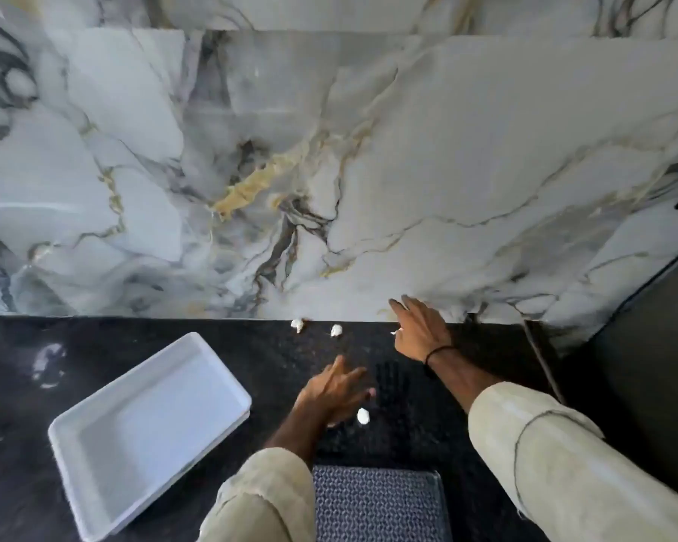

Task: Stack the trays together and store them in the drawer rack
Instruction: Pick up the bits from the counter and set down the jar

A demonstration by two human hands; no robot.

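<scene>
A marbled wall (368, 150) rose behind the black speckled counter (16, 444). I saw the white stacked trays (149, 436) lying angled at my left, just beside my left hand (335, 389), which hovered spread, holding nothing. My right hand (421, 330), fingers loosely spread, reached toward the wall, well apart from the trays, among small white scraps (363, 415).

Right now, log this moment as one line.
trays: stacked on counter, untouched | left hand: open, empty | right hand: open near wall | white bits: scattered

White rectangular trays (149, 436) lie nested, open side up, skewed on the black counter; seemingly two.
</scene>
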